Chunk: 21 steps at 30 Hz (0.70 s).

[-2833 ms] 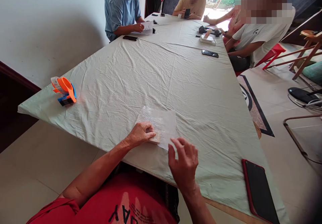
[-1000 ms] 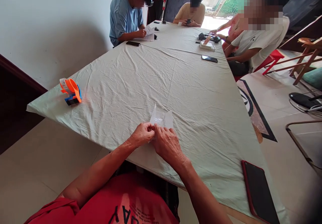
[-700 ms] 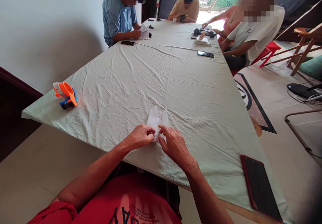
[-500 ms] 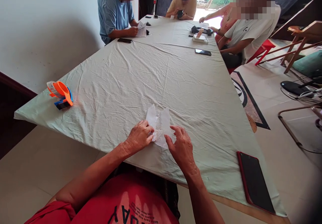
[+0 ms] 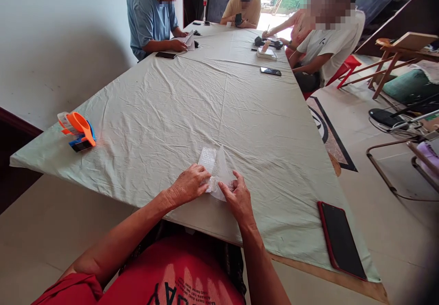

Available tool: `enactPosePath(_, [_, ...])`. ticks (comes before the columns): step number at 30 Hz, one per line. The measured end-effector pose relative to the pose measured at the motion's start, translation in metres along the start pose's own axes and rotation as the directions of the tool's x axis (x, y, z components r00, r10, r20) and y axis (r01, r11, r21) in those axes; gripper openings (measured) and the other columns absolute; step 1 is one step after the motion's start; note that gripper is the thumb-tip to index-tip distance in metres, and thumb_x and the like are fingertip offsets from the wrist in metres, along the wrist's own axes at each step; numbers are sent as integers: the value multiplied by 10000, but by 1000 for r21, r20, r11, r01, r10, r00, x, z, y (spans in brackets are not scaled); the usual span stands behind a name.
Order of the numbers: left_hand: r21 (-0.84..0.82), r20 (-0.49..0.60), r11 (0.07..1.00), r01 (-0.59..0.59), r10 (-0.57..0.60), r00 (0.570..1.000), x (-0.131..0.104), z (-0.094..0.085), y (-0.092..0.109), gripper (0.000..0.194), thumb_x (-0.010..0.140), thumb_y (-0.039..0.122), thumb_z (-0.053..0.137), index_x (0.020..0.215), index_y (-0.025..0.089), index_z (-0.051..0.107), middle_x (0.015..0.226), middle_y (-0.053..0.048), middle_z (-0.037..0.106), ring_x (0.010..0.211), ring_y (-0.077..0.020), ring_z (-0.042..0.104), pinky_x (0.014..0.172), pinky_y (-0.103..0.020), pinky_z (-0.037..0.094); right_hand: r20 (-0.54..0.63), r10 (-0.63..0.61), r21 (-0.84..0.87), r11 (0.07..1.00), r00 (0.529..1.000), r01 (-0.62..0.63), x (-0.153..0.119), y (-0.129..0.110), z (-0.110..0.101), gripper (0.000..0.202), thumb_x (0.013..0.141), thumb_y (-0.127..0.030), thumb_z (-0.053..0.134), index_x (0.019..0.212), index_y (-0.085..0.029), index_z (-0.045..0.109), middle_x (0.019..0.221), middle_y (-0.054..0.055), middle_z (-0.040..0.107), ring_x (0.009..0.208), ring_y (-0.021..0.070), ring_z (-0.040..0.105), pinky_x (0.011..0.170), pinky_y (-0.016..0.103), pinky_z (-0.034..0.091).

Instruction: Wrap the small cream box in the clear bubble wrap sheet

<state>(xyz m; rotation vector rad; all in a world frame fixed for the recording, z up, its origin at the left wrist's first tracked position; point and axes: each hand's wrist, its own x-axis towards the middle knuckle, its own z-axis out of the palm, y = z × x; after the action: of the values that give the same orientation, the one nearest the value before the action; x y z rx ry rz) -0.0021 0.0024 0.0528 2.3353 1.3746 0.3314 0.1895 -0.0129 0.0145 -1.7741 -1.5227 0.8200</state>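
Observation:
A small sheet of clear bubble wrap (image 5: 207, 158) lies on the cloth in front of me, its left part folded over and its right flap raised at an angle. My left hand (image 5: 189, 182) presses its curled fingers on the lower left of the folded wrap. At the right flap, my right hand (image 5: 240, 200) has its thumb in front and its bent fingers behind the film, gripping it. Whether anything lies inside the folds I cannot make out.
A wrinkled pale cloth (image 5: 164, 117) covers the table. An orange and blue tape dispenser (image 5: 79, 131) stands at left; a red-cased phone (image 5: 343, 240) lies near the right edge. Farther back are a phone (image 5: 270, 71), another phone (image 5: 166, 55) and several seated people.
My right hand has moved in to the left and tilted the right flap up and inward. The left part of the wrap now lies folded over. My view has shifted slightly.

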Motion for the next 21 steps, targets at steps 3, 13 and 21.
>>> enactPosePath(3, [2,0,1000,15,-15,1000,-1,0,2,142,886,171,626,1020,174,674,1056,-78,661,1028,-239,579,948,-373,491,-25,-37,19,999,999,38,1,-3,6,731,743,-466,576,1329,-31,542,665,-22,549,579,167,513,614,294,427])
enactPosePath(13, [114,38,989,90,-95,995,-1,0,17,137,898,206,614,1017,169,672,1089,-87,666,1064,-268,588,940,-400,503,-12,-85,118,989,996,86,4,-16,8,570,753,-405,605,1218,-76,612,597,-63,488,538,136,472,571,273,411])
enactPosePath(21, [29,75,994,108,-110,991,1,4,14,145,893,175,592,1027,173,648,1088,-90,635,1035,-240,638,881,-344,535,96,29,357,932,995,-61,6,-16,17,600,744,-487,685,1216,-121,620,634,-53,524,497,118,471,436,250,418])
